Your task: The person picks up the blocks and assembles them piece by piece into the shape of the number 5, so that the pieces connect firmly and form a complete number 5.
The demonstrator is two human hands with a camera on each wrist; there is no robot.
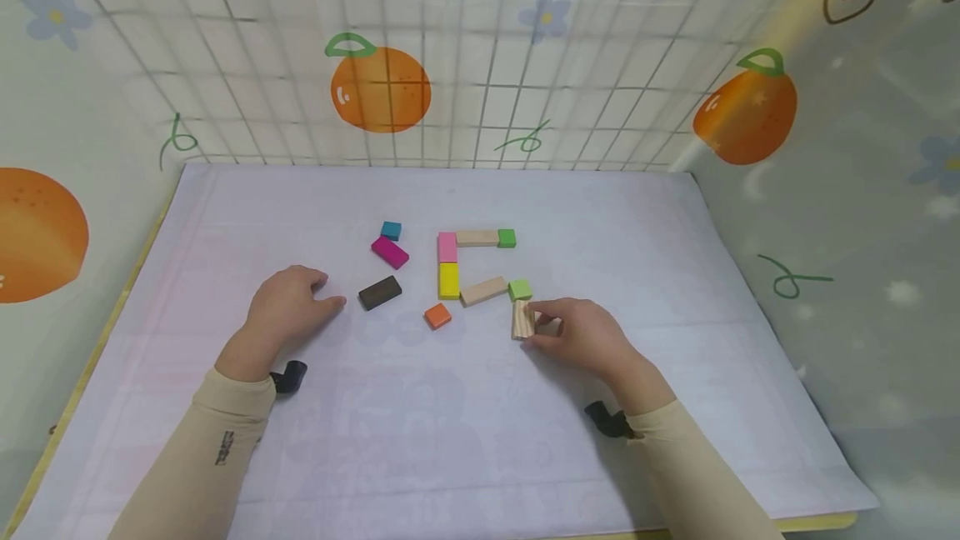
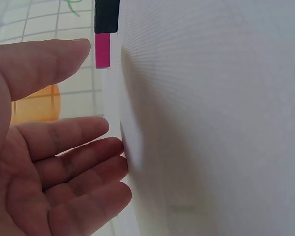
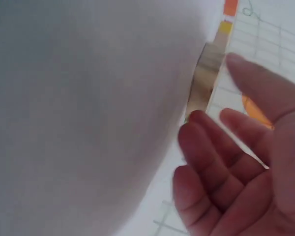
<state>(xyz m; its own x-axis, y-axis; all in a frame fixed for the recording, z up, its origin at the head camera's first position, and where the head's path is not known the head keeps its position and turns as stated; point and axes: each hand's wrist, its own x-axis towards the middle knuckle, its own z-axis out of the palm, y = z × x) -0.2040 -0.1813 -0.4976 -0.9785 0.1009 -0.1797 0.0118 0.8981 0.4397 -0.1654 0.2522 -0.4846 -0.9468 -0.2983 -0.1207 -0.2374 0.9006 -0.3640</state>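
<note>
My right hand (image 1: 581, 336) pinches a striped natural-wood block (image 1: 522, 321) along its right side, thumb at the near end and index finger at the far end. In the right wrist view that wooden block (image 3: 204, 81) lies between thumb and fingers. Just beyond it sits a light green cube (image 1: 520, 289), with a plain wooden block (image 1: 484, 292) slanting to its left. My left hand (image 1: 285, 307) rests on the white sheet with loosely bent fingers, holding nothing. A dark brown block (image 1: 380, 293) is nearest to it, apart from the fingertips; a magenta block (image 2: 103, 50) shows beyond.
Pink (image 1: 447, 247) and yellow (image 1: 448, 281) blocks form a column, with a wooden block (image 1: 477, 238) and green cube (image 1: 507, 238) reaching right from its top. An orange block (image 1: 438, 316) and a blue block (image 1: 391, 230) lie loose. A grid wall (image 1: 480, 90) stands behind.
</note>
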